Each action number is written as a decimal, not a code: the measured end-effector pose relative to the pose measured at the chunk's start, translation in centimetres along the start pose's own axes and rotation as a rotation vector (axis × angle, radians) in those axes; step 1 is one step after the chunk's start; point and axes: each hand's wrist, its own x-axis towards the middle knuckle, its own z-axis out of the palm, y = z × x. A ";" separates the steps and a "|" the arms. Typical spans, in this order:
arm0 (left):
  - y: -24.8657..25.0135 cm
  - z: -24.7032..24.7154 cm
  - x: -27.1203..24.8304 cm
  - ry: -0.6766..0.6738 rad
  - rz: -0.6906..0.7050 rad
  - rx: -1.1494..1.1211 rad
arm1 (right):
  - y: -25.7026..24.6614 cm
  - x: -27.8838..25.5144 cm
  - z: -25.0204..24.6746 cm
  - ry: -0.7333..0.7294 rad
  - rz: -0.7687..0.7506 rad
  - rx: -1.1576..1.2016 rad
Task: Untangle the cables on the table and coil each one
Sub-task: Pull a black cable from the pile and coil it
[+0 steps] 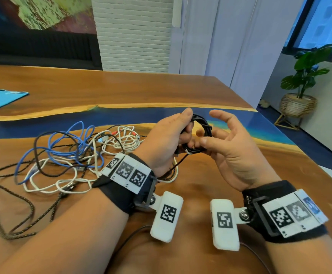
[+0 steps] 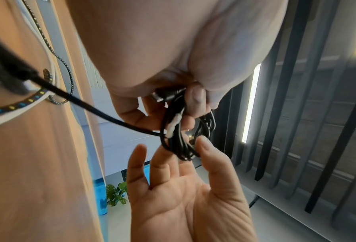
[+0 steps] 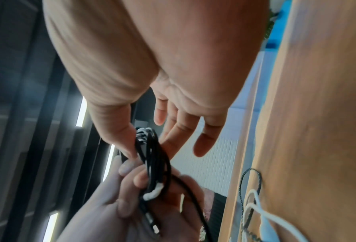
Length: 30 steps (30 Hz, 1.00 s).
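A black cable wound into a small coil (image 1: 204, 127) is held above the wooden table (image 1: 161, 88). My left hand (image 1: 187, 129) grips the coil's near side, its plug (image 2: 164, 96) under the fingers. A white tie (image 2: 173, 122) sits on the coil (image 2: 172, 139). My right hand (image 1: 201, 137) pinches the coil's other side (image 3: 154, 163) between thumb and index finger, the remaining fingers spread. A loose black tail (image 1: 181, 161) hangs from the coil toward the table. To the left lies a tangle: blue cable (image 1: 62, 151), white cables (image 1: 121, 141), braided dark cable (image 1: 23, 202).
A blue sheet (image 1: 1, 99) lies at the table's far left. The table's right edge (image 1: 291, 147) is close to my right hand. Beyond it, a potted plant (image 1: 303, 80) stands on the floor in a wicker basket.
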 end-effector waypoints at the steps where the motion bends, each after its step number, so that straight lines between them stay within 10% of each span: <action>1: -0.1 0.0 0.1 0.011 -0.003 0.012 | 0.2 0.1 -0.1 0.036 -0.009 -0.045; 12: 0.0 0.4 -0.1 0.017 0.096 0.231 | 1.1 0.4 -0.8 0.268 -0.078 -0.449; 25: -0.3 -0.7 0.8 0.206 0.146 0.269 | 0.4 0.2 -0.2 0.064 0.167 0.210; 30: 0.7 -1.6 1.0 0.318 0.101 0.040 | 0.7 0.3 0.0 0.054 0.171 -0.025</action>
